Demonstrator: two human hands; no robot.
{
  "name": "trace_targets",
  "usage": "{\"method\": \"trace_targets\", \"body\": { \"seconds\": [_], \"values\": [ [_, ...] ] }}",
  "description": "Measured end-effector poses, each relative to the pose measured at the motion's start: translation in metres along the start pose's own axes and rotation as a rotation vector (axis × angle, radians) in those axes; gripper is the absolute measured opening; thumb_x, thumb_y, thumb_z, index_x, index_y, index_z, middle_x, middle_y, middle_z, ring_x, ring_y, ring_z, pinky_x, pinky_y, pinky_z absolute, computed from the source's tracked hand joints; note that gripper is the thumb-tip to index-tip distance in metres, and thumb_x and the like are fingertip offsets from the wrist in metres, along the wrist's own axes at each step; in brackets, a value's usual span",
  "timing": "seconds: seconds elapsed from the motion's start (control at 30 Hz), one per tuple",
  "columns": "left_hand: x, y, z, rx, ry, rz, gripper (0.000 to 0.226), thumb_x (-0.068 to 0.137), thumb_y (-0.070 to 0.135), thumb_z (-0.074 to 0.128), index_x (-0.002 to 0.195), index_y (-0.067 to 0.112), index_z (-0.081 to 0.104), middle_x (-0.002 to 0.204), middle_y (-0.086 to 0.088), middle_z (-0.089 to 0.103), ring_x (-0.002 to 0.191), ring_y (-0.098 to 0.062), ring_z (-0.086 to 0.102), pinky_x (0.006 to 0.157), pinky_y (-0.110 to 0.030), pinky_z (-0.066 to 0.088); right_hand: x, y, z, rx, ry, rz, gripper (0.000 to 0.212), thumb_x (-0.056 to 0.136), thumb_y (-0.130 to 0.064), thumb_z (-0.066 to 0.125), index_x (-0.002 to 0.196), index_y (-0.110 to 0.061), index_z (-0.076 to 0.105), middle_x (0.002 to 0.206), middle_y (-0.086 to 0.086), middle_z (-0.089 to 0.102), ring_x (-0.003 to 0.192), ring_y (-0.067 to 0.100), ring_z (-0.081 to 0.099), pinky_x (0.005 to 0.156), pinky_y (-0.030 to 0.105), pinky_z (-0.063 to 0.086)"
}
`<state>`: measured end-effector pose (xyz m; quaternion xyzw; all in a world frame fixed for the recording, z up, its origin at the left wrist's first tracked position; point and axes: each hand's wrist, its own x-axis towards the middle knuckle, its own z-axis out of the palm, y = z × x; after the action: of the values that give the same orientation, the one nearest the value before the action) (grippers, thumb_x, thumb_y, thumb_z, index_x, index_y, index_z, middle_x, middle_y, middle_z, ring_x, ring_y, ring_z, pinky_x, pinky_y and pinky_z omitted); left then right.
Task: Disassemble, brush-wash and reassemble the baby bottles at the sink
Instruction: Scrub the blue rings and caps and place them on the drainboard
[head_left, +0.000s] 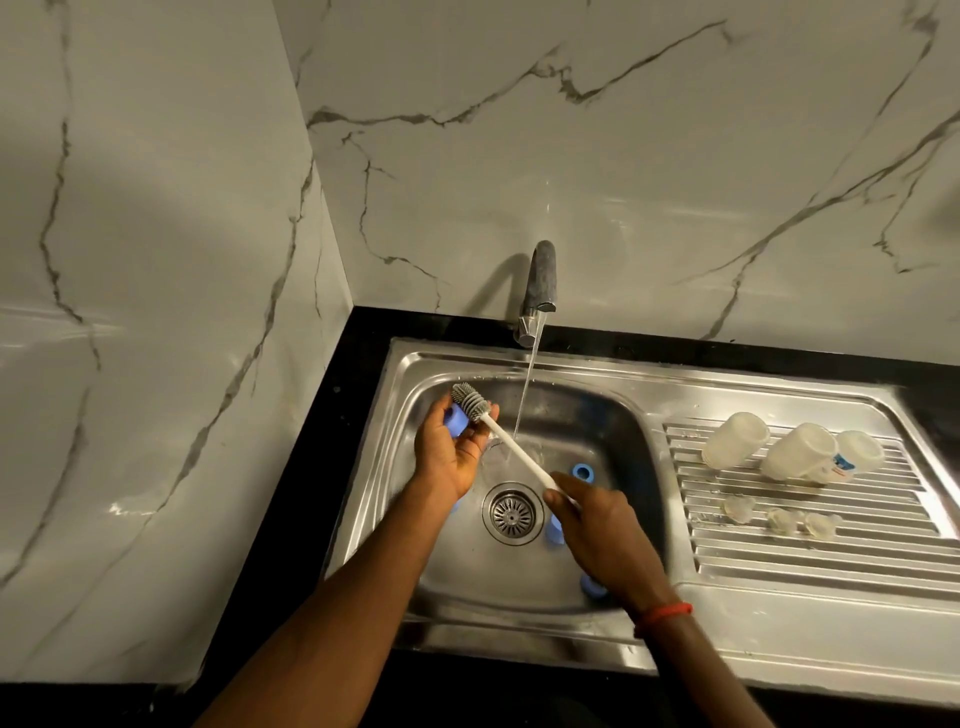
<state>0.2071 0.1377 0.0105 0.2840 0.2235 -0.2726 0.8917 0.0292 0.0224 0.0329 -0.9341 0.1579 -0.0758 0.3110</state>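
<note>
Fingers of left hand (451, 447) grasp blue collar (456, 420); right hand (602, 525) grips brush (498, 431). Bottle label (841, 464) unreadable. Sink (415, 374) holds blue collars.

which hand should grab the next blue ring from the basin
Left. The right hand grips the brush handle, while the left hand only cradles a blue ring and could drop it.

Dim, warm-greenish indoor light. Broad soft shadow on left wall (156, 234); faucet (540, 286) throws shadow to left. Glare streaks on steel sink (519, 371) rim and draining board (779, 551). Wide-angle bending at edges; right hand (602, 535) slightly motion-blurred.
</note>
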Motion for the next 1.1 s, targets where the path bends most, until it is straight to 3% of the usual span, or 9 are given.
{"method": "trace_targets", "body": {
  "seconds": [0.13, 0.27, 0.4, 0.47, 0.57, 0.7, 0.87, 0.97, 1.1],
  "values": [
    [-0.001, 0.006, -0.001, 0.077, 0.025, 0.046, 0.029, 0.102, 0.027, 0.055, 0.104, -0.003, 0.057, 0.096, -0.024, 0.066, 0.077, -0.039, 0.073, 0.07, -0.048, 0.063, -0.008, 0.007, 0.005, -0.061, -0.014, -0.047, 0.032, 0.1, -0.052, 0.04, 0.114, -0.032, 0.061, 0.075, -0.001, 0.064, 0.063, 0.017, 0.061, 0.058, 0.035, 0.051],
    [-0.004, 0.005, -0.003, 0.12, 0.094, 0.102, 0.057, 0.095, 0.063, 0.047, 0.099, 0.006, 0.052, 0.077, -0.02, 0.069, 0.065, -0.035, 0.072, 0.056, -0.043, 0.061, -0.018, 0.01, -0.002, -0.175, 0.016, -0.124, 0.024, 0.1, -0.04, 0.053, 0.116, -0.027, 0.064, 0.071, 0.002, 0.063, 0.06, 0.021, 0.061, 0.052, 0.024, 0.037],
    [-0.006, -0.001, -0.002, 0.204, 0.131, 0.13, 0.068, 0.094, 0.072, 0.026, 0.109, 0.011, 0.052, 0.096, -0.021, 0.067, 0.069, -0.035, 0.071, 0.051, -0.039, 0.059, -0.001, 0.006, -0.001, -0.305, 0.043, -0.104, 0.03, 0.101, -0.04, 0.049, 0.125, -0.026, 0.061, 0.078, 0.005, 0.067, 0.064, 0.025, 0.064, 0.052, 0.034, 0.047],
    [-0.004, 0.002, 0.001, 0.234, 0.129, 0.127, 0.075, 0.092, 0.076, 0.021, 0.107, 0.01, 0.054, 0.098, -0.02, 0.067, 0.076, -0.036, 0.07, 0.051, -0.039, 0.059, -0.005, 0.009, -0.002, -0.304, 0.018, -0.097, 0.031, 0.102, -0.041, 0.048, 0.127, -0.026, 0.059, 0.081, 0.005, 0.067, 0.064, 0.025, 0.064, 0.054, 0.037, 0.051],
    [-0.002, 0.004, 0.002, 0.243, 0.117, 0.118, 0.088, 0.088, 0.081, 0.018, 0.102, 0.003, 0.057, 0.085, -0.016, 0.065, 0.069, -0.03, 0.068, 0.055, -0.041, 0.06, -0.018, 0.013, -0.009, -0.23, -0.033, -0.111, 0.028, 0.099, -0.039, 0.053, 0.121, -0.024, 0.062, 0.078, 0.003, 0.065, 0.064, 0.026, 0.063, 0.055, 0.041, 0.052],
    [-0.004, -0.005, 0.003, 0.368, 0.093, 0.111, 0.092, 0.089, 0.08, 0.01, 0.112, 0.006, 0.06, 0.082, -0.015, 0.069, 0.063, -0.025, 0.071, 0.055, -0.038, 0.06, 0.002, 0.011, -0.01, -0.286, 0.061, -0.145, 0.025, 0.098, -0.037, 0.057, 0.118, -0.024, 0.064, 0.073, 0.006, 0.065, 0.061, 0.03, 0.063, 0.051, 0.039, 0.05],
    [-0.008, -0.003, 0.016, 0.265, 0.077, 0.057, 0.101, 0.084, 0.085, 0.008, 0.084, 0.0, 0.063, 0.069, -0.018, 0.065, 0.058, -0.028, 0.066, 0.063, -0.038, 0.06, 0.005, -0.003, -0.002, -0.235, 0.013, -0.164, 0.031, 0.101, -0.037, 0.052, 0.124, -0.02, 0.063, 0.072, 0.004, 0.064, 0.061, 0.025, 0.062, 0.053, 0.038, 0.048],
    [-0.009, 0.005, 0.015, 0.235, 0.062, 0.069, 0.101, 0.082, 0.087, 0.009, 0.08, 0.001, 0.063, 0.062, -0.016, 0.064, 0.056, -0.029, 0.065, 0.063, -0.038, 0.06, -0.011, 0.009, -0.012, -0.135, 0.015, -0.182, 0.039, 0.1, -0.046, 0.05, 0.124, -0.02, 0.067, 0.071, 0.001, 0.066, 0.059, 0.019, 0.062, 0.053, 0.035, 0.049],
    [-0.012, -0.009, 0.013, 0.286, 0.075, 0.056, 0.104, 0.081, 0.087, 0.006, 0.084, 0.001, 0.063, 0.064, -0.016, 0.065, 0.057, -0.027, 0.067, 0.064, -0.039, 0.06, 0.005, 0.008, 0.005, -0.213, 0.071, -0.186, 0.029, 0.099, -0.035, 0.057, 0.121, -0.018, 0.067, 0.069, 0.003, 0.065, 0.059, 0.023, 0.062, 0.052, 0.037, 0.048]
  ]
}}
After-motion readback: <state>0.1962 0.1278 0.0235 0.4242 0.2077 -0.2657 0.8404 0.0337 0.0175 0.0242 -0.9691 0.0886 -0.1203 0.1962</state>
